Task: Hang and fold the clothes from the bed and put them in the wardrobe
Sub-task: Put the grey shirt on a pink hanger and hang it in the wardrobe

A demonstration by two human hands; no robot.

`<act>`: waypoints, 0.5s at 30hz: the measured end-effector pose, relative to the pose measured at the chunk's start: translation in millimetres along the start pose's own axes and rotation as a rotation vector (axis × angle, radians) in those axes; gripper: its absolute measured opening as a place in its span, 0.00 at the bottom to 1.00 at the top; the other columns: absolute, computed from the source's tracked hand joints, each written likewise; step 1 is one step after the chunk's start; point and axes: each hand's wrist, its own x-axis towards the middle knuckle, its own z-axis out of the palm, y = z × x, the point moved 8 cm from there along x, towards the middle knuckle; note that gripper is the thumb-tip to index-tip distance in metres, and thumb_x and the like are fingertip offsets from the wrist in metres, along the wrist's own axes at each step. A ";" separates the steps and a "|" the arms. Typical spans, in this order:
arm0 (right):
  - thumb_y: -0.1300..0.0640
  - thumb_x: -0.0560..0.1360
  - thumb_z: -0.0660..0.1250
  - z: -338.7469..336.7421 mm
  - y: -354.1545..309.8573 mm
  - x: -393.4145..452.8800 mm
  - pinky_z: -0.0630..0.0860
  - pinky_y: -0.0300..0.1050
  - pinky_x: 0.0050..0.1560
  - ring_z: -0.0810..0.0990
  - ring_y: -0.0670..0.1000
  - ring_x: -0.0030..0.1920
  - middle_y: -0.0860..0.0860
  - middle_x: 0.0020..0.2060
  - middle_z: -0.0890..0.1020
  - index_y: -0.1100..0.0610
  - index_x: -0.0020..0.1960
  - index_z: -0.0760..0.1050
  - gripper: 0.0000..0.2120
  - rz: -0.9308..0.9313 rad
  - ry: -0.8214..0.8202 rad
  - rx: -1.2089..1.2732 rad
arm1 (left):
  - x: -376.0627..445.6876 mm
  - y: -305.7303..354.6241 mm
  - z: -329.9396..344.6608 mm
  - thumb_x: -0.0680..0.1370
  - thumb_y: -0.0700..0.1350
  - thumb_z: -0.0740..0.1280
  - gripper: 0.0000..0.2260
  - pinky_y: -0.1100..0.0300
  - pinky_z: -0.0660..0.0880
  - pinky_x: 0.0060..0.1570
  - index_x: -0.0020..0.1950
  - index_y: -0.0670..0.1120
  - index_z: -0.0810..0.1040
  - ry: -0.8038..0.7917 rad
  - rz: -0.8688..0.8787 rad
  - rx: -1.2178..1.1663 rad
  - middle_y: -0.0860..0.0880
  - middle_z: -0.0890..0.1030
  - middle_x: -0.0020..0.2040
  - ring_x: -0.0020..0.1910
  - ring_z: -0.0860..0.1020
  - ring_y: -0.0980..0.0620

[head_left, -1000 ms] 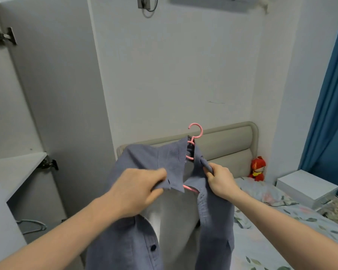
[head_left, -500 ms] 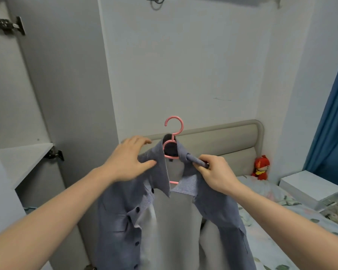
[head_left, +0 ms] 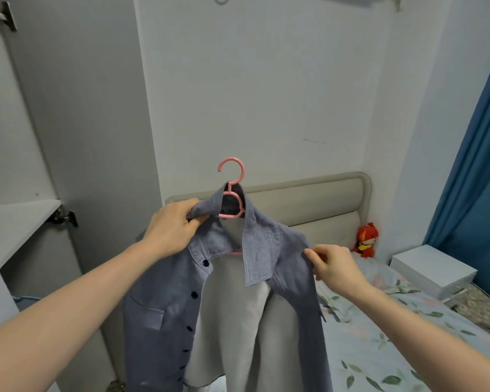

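Left hand now grips blue shirt collar on pink hanger; right hand has slid to shoulder seam, fingertips pinching.

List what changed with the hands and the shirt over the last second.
The right hand let go of the collar and moved outward to pinch the blue shirt at its shoulder. The left hand shifted from the front edge up to grip the collar's left side. The shirt now sits spread on the pink hanger. The bed and red doll are unchanged.
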 end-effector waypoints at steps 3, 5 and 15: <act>0.53 0.82 0.67 1.8 -26.2 -1.2 0.75 0.53 0.37 0.78 0.58 0.33 0.53 0.28 0.80 0.57 0.34 0.75 0.19 -0.085 0.067 -0.073 | 2.4 2.3 8.0 0.80 0.55 0.65 0.09 0.55 0.64 0.33 0.41 0.63 0.70 -0.006 -0.024 0.009 0.59 0.77 0.36 0.36 0.73 0.52; 0.54 0.82 0.66 6.5 -48.9 -6.7 0.75 0.54 0.37 0.80 0.57 0.35 0.52 0.32 0.82 0.56 0.38 0.77 0.15 -0.179 0.078 -0.015 | 2.9 -2.5 11.2 0.81 0.52 0.65 0.05 0.53 0.66 0.36 0.46 0.60 0.73 -0.004 -0.075 0.036 0.56 0.78 0.39 0.38 0.72 0.47; 0.51 0.81 0.68 -0.5 -56.5 -4.7 0.74 0.53 0.36 0.75 0.52 0.34 0.43 0.30 0.75 0.48 0.39 0.69 0.14 -0.248 0.154 0.025 | -1.7 -19.6 -0.2 0.81 0.49 0.65 0.04 0.46 0.76 0.44 0.48 0.51 0.76 0.052 -0.138 0.084 0.47 0.82 0.45 0.45 0.78 0.34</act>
